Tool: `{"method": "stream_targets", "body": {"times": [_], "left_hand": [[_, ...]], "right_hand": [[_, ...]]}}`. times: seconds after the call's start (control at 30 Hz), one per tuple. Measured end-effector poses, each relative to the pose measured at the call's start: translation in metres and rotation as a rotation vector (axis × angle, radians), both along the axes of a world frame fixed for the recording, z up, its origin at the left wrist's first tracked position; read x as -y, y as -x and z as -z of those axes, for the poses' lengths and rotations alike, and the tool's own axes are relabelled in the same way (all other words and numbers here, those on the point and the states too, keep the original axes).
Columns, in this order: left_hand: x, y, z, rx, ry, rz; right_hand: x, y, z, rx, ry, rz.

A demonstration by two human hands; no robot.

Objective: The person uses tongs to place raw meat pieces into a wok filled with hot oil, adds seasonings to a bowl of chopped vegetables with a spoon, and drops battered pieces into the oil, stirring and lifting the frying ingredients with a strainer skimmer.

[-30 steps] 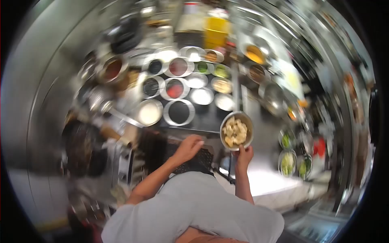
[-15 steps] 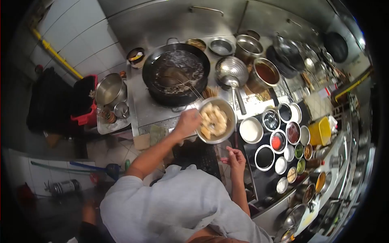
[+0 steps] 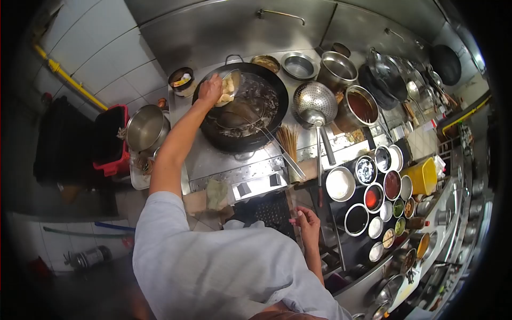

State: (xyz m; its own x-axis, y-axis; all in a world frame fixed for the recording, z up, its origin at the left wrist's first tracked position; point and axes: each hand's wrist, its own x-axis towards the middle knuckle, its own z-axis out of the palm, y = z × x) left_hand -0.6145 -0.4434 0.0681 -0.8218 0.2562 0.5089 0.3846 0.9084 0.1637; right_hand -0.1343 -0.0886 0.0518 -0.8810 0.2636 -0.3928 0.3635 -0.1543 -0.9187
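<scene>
My left hand (image 3: 209, 92) grips a metal bowl (image 3: 235, 80) by its rim, tilted over the left part of a large black wok (image 3: 208, 129). Pale food pieces (image 3: 227, 92) lie at the bowl's lower side. Dark liquid fills the wok, and a wire strainer (image 3: 238, 118) rests in it, its long handle reaching over the near rim. My right hand (image 3: 308, 223) hangs near my body, left of the seasoning containers, with its fingers curled together; whether they hold anything is too small to tell.
Right of the wok are a perforated ladle (image 3: 314, 101), a pot of red-brown sauce (image 3: 362, 106) and a bamboo brush (image 3: 288, 140). Round seasoning containers (image 3: 356, 219) stand at the right. A steel pot (image 3: 148, 128) and a red bin (image 3: 113, 166) are at the left.
The bowl, now in my left hand, has moved from in front of me to over the wok and tilted. Earlier my right hand held it; that hand has let go and stays low.
</scene>
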Motion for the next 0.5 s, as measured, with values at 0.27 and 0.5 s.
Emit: {"method": "stream_targets", "body": {"times": [0.27, 0.5], "left_hand": [[-0.006, 0.039, 0.003, -0.151, 0.310, 0.030], [-0.020, 0.019, -0.076, -0.432, 0.117, -0.082]], "right_hand": [[-0.012, -0.019, 0.008, 0.058, 0.035, 0.126], [-0.034, -0.040, 0.009, 0.029, 0.007, 0.198]]}}
